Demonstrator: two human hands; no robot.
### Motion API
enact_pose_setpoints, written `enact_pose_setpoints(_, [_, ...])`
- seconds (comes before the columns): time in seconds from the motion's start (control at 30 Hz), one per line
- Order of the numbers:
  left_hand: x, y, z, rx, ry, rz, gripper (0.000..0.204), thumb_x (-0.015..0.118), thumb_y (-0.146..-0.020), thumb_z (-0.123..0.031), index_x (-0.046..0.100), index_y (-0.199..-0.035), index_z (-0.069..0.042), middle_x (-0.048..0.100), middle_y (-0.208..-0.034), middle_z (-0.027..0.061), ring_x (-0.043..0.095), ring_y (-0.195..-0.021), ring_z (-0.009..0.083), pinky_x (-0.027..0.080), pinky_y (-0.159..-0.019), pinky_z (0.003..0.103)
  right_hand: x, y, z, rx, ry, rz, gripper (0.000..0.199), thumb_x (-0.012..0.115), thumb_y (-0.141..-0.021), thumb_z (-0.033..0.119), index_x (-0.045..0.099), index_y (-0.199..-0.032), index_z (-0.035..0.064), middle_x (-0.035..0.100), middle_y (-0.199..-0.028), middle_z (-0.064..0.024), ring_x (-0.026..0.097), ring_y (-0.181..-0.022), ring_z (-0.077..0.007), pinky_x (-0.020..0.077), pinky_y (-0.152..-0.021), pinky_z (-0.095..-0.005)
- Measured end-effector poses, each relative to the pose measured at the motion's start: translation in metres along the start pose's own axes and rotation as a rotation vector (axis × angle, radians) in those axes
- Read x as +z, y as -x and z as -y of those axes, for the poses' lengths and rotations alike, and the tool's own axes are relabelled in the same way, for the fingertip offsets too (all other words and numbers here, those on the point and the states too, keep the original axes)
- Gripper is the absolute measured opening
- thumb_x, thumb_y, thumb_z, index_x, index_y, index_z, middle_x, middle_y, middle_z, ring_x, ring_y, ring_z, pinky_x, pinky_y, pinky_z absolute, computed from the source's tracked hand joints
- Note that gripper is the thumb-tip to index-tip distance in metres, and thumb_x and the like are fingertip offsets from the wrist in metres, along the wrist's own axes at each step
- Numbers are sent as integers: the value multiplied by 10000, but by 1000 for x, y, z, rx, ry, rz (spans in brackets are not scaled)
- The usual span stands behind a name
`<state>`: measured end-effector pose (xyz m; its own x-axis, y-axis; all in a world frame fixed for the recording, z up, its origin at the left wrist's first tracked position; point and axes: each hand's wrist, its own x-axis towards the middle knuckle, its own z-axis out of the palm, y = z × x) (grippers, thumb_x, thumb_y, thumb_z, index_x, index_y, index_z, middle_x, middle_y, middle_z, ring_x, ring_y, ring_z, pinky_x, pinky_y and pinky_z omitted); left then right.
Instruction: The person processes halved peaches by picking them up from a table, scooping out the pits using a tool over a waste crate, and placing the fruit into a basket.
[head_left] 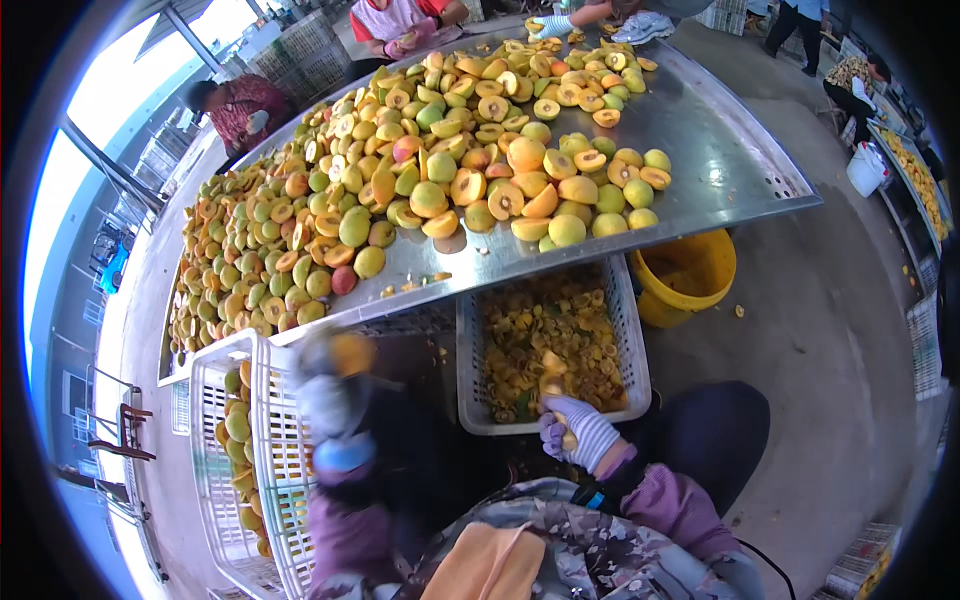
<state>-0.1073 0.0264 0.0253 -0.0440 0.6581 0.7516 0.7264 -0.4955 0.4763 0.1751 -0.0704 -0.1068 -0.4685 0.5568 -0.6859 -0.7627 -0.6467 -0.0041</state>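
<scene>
My left hand [335,385], gloved and smeared by motion, is above the near edge of the metal table, beside the white crate. It holds an orange-yellow piece of stone fruit [351,353]. My right hand [583,432], in a striped white and purple glove, is closed round a tan, stick-like thing [553,372] whose kind I cannot make out. That hand is over the near rim of a grey-white crate [637,385] full of brownish-yellow fruit scraps [535,335]. Whole and halved stone fruit [430,198], yellow, green and reddish, is heaped on the metal table [700,150].
A yellow bucket [690,310] stands right of the scrap crate, under the table edge. At my left, a white slatted crate [283,440] holds more fruit [240,430]. Co-workers [390,22] are around the far side; another fruit-laden table [915,175] is at right.
</scene>
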Motion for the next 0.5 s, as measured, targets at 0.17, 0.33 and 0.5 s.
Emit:
enact_pose_setpoints(0.17, [-190,-43,60,-623,-339,-334,277,658,-872,-216,644,-1077,-31,673,-930,96,626,-817,171,498,-702,277,2,-7,-3,-39,307,-8,164,607,-880,220,494,-864,103,490,-598,-3,452,-400,-126,376,-368,-293])
enact_pose_setpoints(0.33, [-146,-77,37,-255,-1082,19,438,683,-781,-186,578,-1193,-80,548,-1257,191,516,-1158,354,413,-976,395,1,-2,1,-219,341,-88,179,605,-883,212,487,-863,78,490,-588,-24,471,-398,-147,400,-360,-310])
enact_pose_setpoints(0.5, [53,-105,38,-65,-563,423,446,619,-727,-221,607,-1163,-130,625,-1104,173,601,-985,367,477,-878,419,13,13,10,-428,577,-55,164,588,-897,177,493,-882,45,500,-575,-46,497,-406,-145,403,-354,-282])
